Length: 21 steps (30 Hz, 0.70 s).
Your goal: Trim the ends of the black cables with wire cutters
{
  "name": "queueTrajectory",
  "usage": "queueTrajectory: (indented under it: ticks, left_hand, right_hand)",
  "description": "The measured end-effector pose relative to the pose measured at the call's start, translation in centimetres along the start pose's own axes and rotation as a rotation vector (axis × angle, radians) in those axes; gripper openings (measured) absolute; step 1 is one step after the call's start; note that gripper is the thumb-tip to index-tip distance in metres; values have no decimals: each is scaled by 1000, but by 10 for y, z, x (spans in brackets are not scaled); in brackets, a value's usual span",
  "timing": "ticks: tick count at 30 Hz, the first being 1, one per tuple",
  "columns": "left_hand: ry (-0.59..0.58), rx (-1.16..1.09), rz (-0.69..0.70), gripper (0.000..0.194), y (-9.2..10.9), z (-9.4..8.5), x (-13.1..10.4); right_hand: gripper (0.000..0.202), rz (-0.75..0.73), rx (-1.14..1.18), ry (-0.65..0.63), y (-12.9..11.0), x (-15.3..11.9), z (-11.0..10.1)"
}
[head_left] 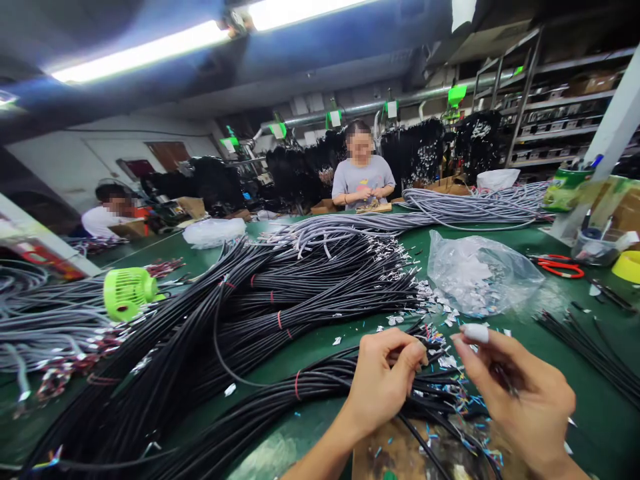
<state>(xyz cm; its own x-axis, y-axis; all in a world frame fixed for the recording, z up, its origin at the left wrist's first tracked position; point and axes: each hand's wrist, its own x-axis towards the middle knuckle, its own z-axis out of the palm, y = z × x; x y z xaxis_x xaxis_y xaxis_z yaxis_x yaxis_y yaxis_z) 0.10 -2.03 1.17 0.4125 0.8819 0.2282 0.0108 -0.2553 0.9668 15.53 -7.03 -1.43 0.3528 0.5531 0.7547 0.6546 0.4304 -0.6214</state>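
Note:
My left hand is closed, thumb against curled fingers, above the near ends of a bundle of black cables tied with a red band. What it pinches is hidden by the fingers. To its right is my right hand, with a white cover on one fingertip and the thumb close to it. Something thin and dark shows in that palm, too unclear to name. Below both hands, stripped cable ends with blue and white wires lie over a worn board.
Larger black cable bundles fill the left, with grey cables behind. A clear plastic bag, red-handled scissors and loose black cables lie at right. A green fan stands left. Across the table a person works.

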Motion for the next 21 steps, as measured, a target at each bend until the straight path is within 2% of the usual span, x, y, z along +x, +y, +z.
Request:
queueTrajectory:
  ticks: [3, 8, 13, 16, 19, 21]
  left_hand:
    - [14, 19, 25, 32, 0, 0, 0]
    - [36, 49, 46, 28, -1, 0, -1]
    - [29, 76, 48, 26, 0, 1, -2]
    - [11, 77, 58, 28, 1, 0, -2]
    - [-22, 83, 64, 31, 0, -1, -2]
    - [-44, 85, 59, 33, -1, -2, -2]
  right_hand:
    - [17, 220, 186, -100, -3, 8, 2]
    - [23, 315, 285, -139, -5, 11, 1]
    - [27, 490, 464, -292, -3, 12, 0]
    - [30, 593, 557, -330, 0, 12, 1]
    - [30, 597, 560, -338, 2, 13, 2]
    - [26, 510, 499, -342, 0, 13, 2]
